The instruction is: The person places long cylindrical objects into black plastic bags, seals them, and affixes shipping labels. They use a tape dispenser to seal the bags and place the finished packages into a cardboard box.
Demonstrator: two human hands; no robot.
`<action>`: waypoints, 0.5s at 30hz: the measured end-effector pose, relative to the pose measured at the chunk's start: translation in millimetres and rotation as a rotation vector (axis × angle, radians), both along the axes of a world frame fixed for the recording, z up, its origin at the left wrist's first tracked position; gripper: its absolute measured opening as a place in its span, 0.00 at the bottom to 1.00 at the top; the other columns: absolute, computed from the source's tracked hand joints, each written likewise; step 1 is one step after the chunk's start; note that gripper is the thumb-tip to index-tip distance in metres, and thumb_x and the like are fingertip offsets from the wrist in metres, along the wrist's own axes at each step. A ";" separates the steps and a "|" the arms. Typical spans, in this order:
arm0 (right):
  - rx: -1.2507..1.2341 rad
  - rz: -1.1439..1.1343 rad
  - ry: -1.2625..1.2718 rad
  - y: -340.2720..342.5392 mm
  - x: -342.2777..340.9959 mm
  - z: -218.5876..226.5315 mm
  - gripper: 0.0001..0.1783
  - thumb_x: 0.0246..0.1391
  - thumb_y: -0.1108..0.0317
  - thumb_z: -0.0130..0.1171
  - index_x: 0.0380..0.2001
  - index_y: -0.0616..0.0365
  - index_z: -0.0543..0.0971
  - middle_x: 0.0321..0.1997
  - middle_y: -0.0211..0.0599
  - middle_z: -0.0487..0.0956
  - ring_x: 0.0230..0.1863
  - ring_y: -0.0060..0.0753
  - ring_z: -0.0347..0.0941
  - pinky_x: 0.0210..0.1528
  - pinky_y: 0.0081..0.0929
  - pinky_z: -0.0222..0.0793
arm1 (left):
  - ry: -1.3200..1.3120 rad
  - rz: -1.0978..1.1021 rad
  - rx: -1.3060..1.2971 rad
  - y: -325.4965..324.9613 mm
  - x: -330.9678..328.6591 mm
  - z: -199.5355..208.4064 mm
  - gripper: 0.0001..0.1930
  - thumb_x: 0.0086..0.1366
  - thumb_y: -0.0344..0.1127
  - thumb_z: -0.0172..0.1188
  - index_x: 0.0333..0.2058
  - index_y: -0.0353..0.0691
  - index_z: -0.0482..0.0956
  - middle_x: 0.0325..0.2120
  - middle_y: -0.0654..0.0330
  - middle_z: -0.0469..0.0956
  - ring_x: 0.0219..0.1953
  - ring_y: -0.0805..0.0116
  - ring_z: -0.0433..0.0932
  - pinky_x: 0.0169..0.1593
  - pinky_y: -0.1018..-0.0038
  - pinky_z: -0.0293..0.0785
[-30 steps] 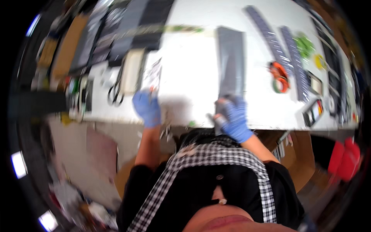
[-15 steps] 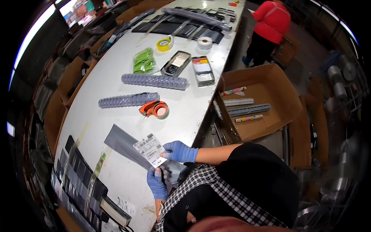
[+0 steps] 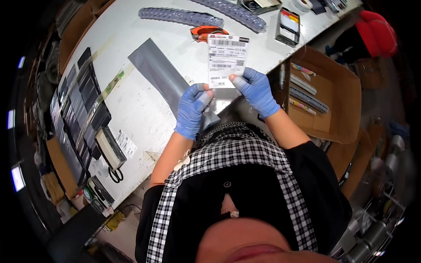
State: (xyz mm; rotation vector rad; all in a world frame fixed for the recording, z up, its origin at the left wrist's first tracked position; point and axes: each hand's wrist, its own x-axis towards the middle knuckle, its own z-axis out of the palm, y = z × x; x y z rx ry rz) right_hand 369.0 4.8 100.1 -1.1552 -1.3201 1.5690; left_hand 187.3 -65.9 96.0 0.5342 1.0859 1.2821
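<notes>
Both my hands wear blue gloves with bare fingertips showing. Between them a white printed shipping label stands up, its printed side toward me. My right hand pinches the label's lower right edge with thumb and fingers. At the lower left corner, the thumb and finger of my left hand are closed on it too. A long grey plastic mailing bag lies flat on the white table, running from beyond my left hand down behind it. Its near end is partly hidden by that hand.
An orange tape dispenser and bubble-wrapped rolls lie farther up the table. Stacked grey bags and a narrow box are at left. A cardboard box holding several tubes stands at right; a person in red is beyond.
My view has swung down and leftward. The label has been raised off the grey bag and turned upright, and my left hand has come to its lower corner.
</notes>
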 end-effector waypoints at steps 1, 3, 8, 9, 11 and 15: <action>-0.010 0.002 0.020 -0.8 -3.0 1.3 0.13 0.57 0.67 0.62 0.43 0.61 0.82 0.30 0.27 0.81 0.28 0.12 0.70 0.30 0.14 0.68 | -0.011 0.028 -0.011 -3.5 -0.7 0.2 0.12 0.59 0.32 0.66 0.40 0.36 0.75 0.29 0.63 0.78 0.24 0.80 0.71 0.29 0.86 0.69; 0.020 0.004 0.051 -0.5 -5.0 -1.9 0.13 0.56 0.67 0.62 0.44 0.61 0.82 0.28 0.26 0.80 0.26 0.12 0.69 0.28 0.13 0.67 | -0.036 0.061 -0.015 -4.4 0.2 0.7 0.11 0.59 0.32 0.66 0.39 0.37 0.76 0.28 0.63 0.78 0.24 0.80 0.72 0.28 0.86 0.68; 0.026 0.021 0.017 -0.4 -10.7 -8.2 0.13 0.56 0.68 0.63 0.43 0.61 0.82 0.24 0.22 0.77 0.22 0.10 0.65 0.24 0.11 0.61 | 0.077 0.074 -0.031 -12.0 -7.6 -7.8 0.08 0.61 0.33 0.64 0.37 0.38 0.77 0.28 0.64 0.78 0.26 0.80 0.73 0.28 0.86 0.67; 0.023 0.029 0.018 -0.1 -12.8 -8.3 0.13 0.56 0.68 0.63 0.44 0.61 0.82 0.24 0.22 0.77 0.22 0.10 0.65 0.24 0.12 0.62 | 0.069 0.077 -0.036 -11.8 -9.6 -7.0 0.08 0.61 0.32 0.64 0.37 0.38 0.78 0.28 0.64 0.78 0.26 0.80 0.73 0.28 0.86 0.67; 0.014 0.045 0.021 0.1 -16.1 -8.3 0.13 0.56 0.68 0.63 0.44 0.60 0.82 0.24 0.22 0.77 0.22 0.10 0.65 0.24 0.12 0.62 | 0.054 0.081 -0.048 -11.8 -12.6 -4.7 0.07 0.60 0.32 0.63 0.37 0.38 0.78 0.27 0.64 0.78 0.26 0.80 0.73 0.29 0.86 0.67; -0.014 0.078 0.024 -2.3 -20.9 -5.7 0.14 0.57 0.68 0.63 0.45 0.62 0.80 0.26 0.24 0.77 0.24 0.12 0.67 0.26 0.13 0.65 | 0.098 0.102 -0.050 -14.6 -16.6 -4.8 0.06 0.60 0.31 0.62 0.36 0.39 0.78 0.27 0.64 0.77 0.27 0.80 0.73 0.29 0.86 0.67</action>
